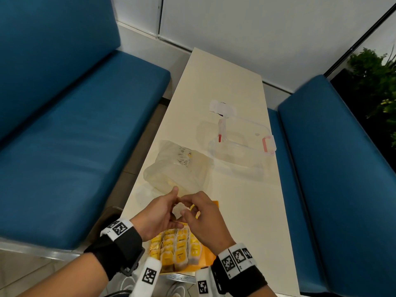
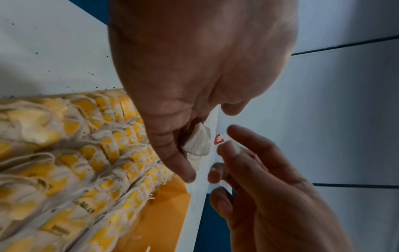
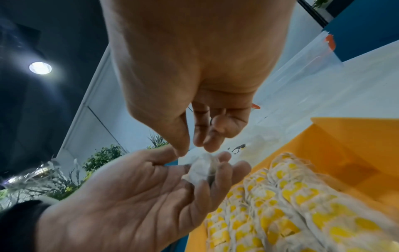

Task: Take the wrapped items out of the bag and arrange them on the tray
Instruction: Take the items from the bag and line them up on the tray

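A small white wrapped item [image 1: 177, 210] is held above the near end of the table between both hands. My left hand [image 1: 170, 207] lies palm up with its fingers curled under the item [image 3: 199, 169] and its thumb beside it. My right hand [image 1: 188, 205] comes from above and pinches the item's upper edge [image 3: 191, 148] with thumb and fingertips. Below the hands is the orange tray [image 1: 209, 257], filled with rows of white-and-yellow wrapped items [image 1: 177, 249]. The clear plastic bag [image 1: 177, 166] lies crumpled just beyond the hands. Whether anything is left inside it is hard to tell.
A clear lidded container with red latches [image 1: 242, 138] stands farther along the narrow cream table [image 1: 246, 211], at its right side. Blue upholstered benches [image 1: 75, 125] flank the table on both sides. The tray overhangs the table's near edge.
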`<state>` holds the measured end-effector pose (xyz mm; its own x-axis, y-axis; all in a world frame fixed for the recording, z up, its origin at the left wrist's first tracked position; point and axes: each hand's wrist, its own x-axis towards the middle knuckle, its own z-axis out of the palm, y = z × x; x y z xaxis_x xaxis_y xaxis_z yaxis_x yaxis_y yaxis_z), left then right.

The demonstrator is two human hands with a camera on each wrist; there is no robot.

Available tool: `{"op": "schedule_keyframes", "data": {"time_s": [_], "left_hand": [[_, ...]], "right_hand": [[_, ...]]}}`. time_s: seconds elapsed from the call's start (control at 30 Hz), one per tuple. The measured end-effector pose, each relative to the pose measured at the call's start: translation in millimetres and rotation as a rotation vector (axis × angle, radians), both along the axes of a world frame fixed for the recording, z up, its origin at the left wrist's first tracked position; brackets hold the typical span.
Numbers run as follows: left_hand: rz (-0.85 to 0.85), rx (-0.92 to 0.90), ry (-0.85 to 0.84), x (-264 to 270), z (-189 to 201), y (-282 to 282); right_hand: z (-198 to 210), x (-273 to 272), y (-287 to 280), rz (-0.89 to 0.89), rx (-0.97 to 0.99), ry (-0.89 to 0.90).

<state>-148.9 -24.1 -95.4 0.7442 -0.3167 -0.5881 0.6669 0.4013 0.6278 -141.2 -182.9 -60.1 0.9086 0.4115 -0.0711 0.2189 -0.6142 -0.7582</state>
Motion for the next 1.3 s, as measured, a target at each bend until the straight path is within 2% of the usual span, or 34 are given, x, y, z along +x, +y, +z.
{"op": "schedule_keyframes", "data": {"time_s": [0.23,0.43,0.67,0.83,0.93,1.03,1.17,1.3], "left_hand": [[-0.04,-0.004,-0.021,-1,0,-4],[-0.014,-0.009,-0.039,0,-4,-3],[0.05,0.31,-0.23,2,-18,3],[-0.13,0.369,-0.399,0,-11,7],[-0.103,0.512,-0.495,0,-10,4],[-0.072,0.617,-0.543,0,-12,3],[-0.164,0.744,-0.596,-1,-15,6],[-0.145,0.921,-0.569,-1,-17,22]], "right_hand": [[-10,2,9,-0.032,-0.094,0.074],[-11,6,3,-0.193,0.002,0.145],[-8,14,-10,-0.237,-0.001,0.202],[0,15,-14,-0.177,0.04,0.181],[3,16,-13,-0.191,0.064,0.173],[5,15,-13,-0.228,0.085,0.21],[7,11,-21,-0.205,0.05,0.257],[-1,8,-41,-0.146,-0.089,0.327]]}}
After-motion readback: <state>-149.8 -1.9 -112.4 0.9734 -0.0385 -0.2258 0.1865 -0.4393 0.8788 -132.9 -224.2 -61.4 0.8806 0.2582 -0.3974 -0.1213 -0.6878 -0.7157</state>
